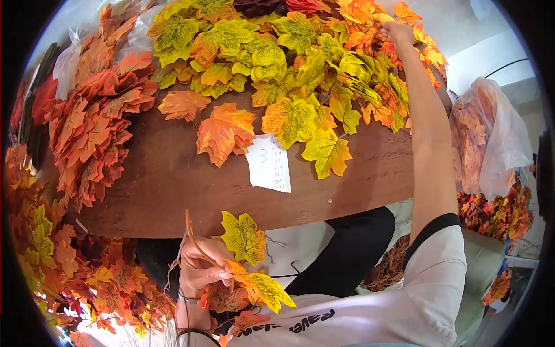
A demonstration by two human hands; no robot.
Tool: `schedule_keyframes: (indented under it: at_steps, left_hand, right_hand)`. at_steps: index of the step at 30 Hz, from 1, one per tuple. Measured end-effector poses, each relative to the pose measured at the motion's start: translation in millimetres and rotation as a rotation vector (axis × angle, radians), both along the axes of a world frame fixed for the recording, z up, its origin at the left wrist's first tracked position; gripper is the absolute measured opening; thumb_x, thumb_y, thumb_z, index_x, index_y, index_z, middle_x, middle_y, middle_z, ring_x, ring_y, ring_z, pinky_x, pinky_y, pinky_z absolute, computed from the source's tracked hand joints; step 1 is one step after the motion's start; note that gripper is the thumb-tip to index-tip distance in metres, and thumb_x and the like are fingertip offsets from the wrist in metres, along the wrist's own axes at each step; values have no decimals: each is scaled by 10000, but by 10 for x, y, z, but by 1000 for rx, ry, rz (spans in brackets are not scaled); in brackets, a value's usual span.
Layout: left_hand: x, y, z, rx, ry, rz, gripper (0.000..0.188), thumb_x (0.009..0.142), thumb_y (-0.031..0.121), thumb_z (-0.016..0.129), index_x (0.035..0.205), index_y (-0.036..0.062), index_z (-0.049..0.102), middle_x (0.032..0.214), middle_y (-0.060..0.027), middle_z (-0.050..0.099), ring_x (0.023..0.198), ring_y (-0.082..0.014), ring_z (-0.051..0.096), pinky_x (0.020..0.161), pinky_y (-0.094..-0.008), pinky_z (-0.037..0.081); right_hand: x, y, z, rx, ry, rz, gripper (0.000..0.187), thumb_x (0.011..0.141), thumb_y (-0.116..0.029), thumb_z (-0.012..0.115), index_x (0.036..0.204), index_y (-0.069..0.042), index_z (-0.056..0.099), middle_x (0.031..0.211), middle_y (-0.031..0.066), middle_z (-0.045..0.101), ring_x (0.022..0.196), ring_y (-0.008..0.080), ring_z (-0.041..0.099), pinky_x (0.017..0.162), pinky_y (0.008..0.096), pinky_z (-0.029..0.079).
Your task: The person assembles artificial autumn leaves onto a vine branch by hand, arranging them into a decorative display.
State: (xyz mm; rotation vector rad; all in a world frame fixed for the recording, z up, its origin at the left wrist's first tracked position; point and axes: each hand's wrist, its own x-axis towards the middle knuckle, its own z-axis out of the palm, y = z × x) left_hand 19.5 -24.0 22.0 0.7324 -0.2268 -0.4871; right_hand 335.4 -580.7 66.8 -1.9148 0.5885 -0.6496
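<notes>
Left hand [205,263]: fingers pinching brown stem [189,228] of artificial maple leaves [243,238]
Right hand [399,33]: at orange leaf pile [361,34]; fingers' closure cannot be told
Counter [167,188]: white paper slip [268,165], red-orange leaf stack [95,130]

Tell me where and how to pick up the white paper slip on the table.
Pinch the white paper slip by its lower edge, coming from the person's side. That edge lies free on the table, while orange leaves and yellow-green leaves crowd its upper end; it looks thin and flat.
</notes>
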Motion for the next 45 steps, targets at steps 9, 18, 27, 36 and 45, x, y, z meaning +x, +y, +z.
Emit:
schedule_keyframes:
  at_steps: [9,18,27,36,45]
  left_hand:
    - [-100,64,6,-1,63,-12,109,708,-4,652,756,-10,555,696,-150,601,506,-143,565,426,-212,447]
    - [-166,123,-71,78,68,162,98,791,31,575,853,8,503,757,-113,586,518,-110,530,466,-198,430]
    - [-107,129,-120,112,-9,151,85,813,57,570,874,13,531,768,-77,591,560,-58,516,494,-177,404]
    - [-196,205,-103,25,-63,166,82,822,51,557,866,-3,514,755,-64,584,531,-59,497,487,-177,389]
    - [-265,223,-8,-101,-41,152,59,822,24,541,839,3,488,821,-92,547,573,-81,530,479,-182,424]
  right_hand:
    - [-449,160,784,-322,119,39,128,744,-41,619,775,76,578,716,121,597,594,166,594,524,220,511]
    - [-1323,1124,723,690,-217,533,169,789,63,505,943,129,480,1000,208,555,954,277,562,847,293,494]
    - [-3152,3560,412,1365,-66,984,56,795,-17,522,811,1,472,772,109,517,630,149,530,444,212,436]
    - [-3220,4303,-285,1182,-168,906,172,807,-86,563,962,-13,551,863,54,540,711,117,463,626,234,366]
    - [-3463,4494,-245,1457,77,878,130,833,-157,549,845,-30,527,700,27,489,636,125,461,615,253,409]
